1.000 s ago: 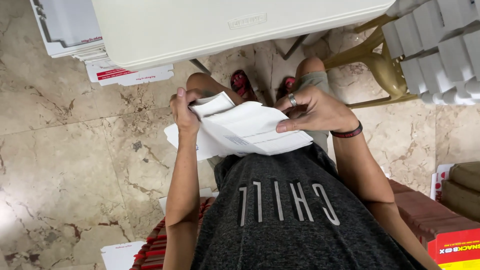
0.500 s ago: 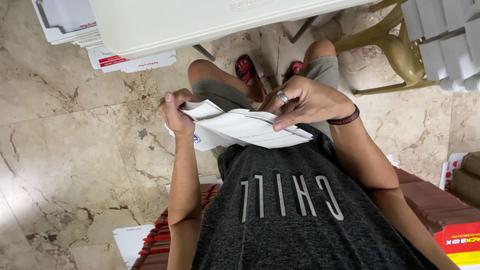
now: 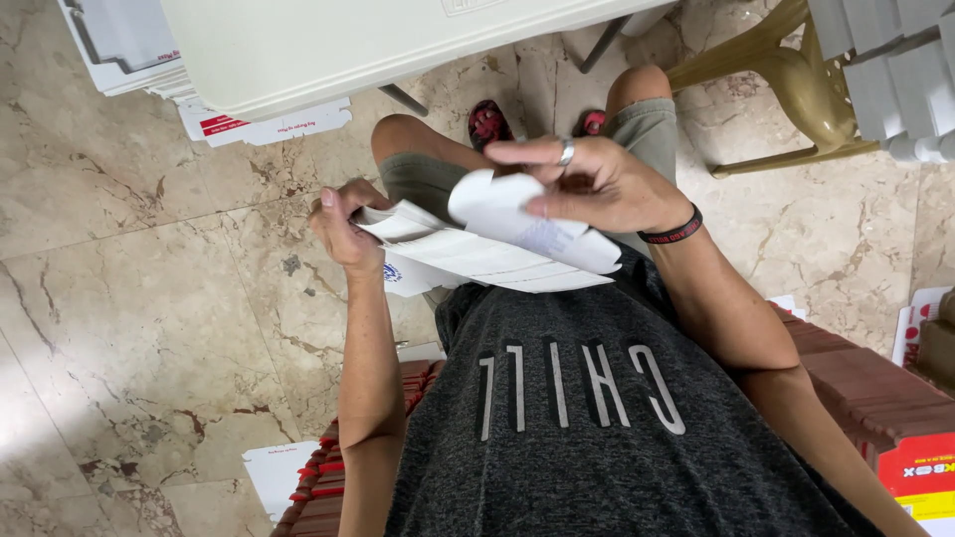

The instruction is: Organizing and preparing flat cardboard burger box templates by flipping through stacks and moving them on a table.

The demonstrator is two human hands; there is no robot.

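Note:
I look straight down at my lap. My left hand grips the left end of a stack of flat white cardboard sheets held over my knees. My right hand, with a ring and a dark wristband, pinches the top sheet and curls its corner upward off the stack. The stack's lower sheets stay flat between both hands. My grey shirt fills the lower frame.
A white table juts in from the top. Flat white boxes lie on the marble floor at upper left. A tan plastic chair and stacked white trays stand at upper right. Reddish-brown stacks flank my hips.
My right hand has lifted off the flat stack and curled the top sheet upward. The left hand keeps its grip on the stack's end. The view has shifted slightly.

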